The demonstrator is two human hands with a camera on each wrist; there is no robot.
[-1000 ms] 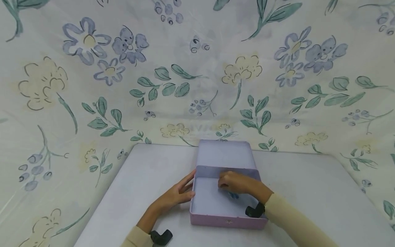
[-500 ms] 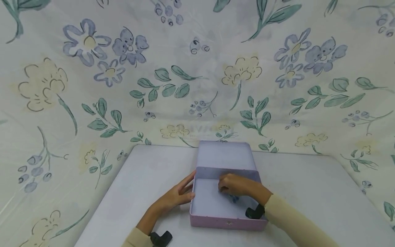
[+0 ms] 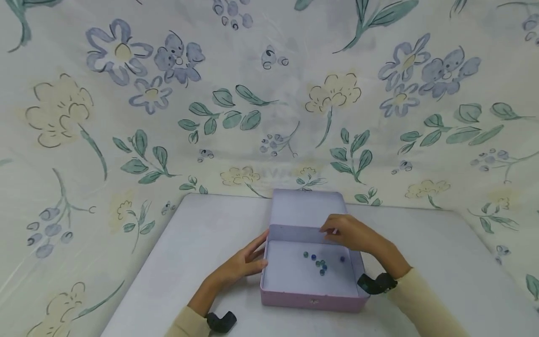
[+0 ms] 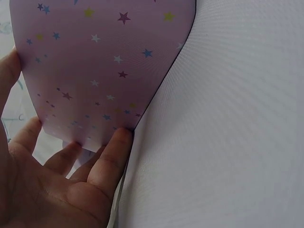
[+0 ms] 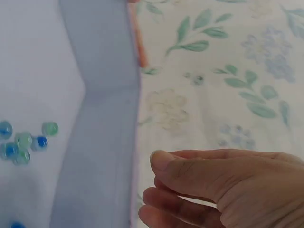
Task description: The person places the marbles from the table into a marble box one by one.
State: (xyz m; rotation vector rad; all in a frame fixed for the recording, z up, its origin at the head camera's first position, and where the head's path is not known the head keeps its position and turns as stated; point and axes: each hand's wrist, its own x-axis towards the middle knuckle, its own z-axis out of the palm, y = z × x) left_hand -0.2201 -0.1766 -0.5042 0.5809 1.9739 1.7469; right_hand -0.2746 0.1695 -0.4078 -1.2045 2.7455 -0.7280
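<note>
An open lilac box [image 3: 311,302] stands on the table, its lid [image 3: 307,208] tipped back behind it. Several blue and green glass marbles [image 3: 322,272] lie loose on its floor; the right wrist view has a green marble [image 5: 50,128] near the back wall. My left hand [image 3: 237,269] rests against the box's left side with spread fingers, touching the star-printed wall [image 4: 109,71]. Above the rear right of the box is my right hand [image 3: 353,234], its fingers loosely bent and the thumb near the index finger. Nothing shows between those fingers in the right wrist view.
A white table [image 3: 417,257] extends on both sides of the box. Floral-patterned sheeting [image 3: 269,117] rises behind and around it. Black wrist mounts sit on the left wrist [image 3: 222,322] and the right wrist [image 3: 376,283].
My right hand has lifted from the box floor and moved back and right, its fingers loosening. The marbles it covered are now visible. My left hand has stayed at the box's side.
</note>
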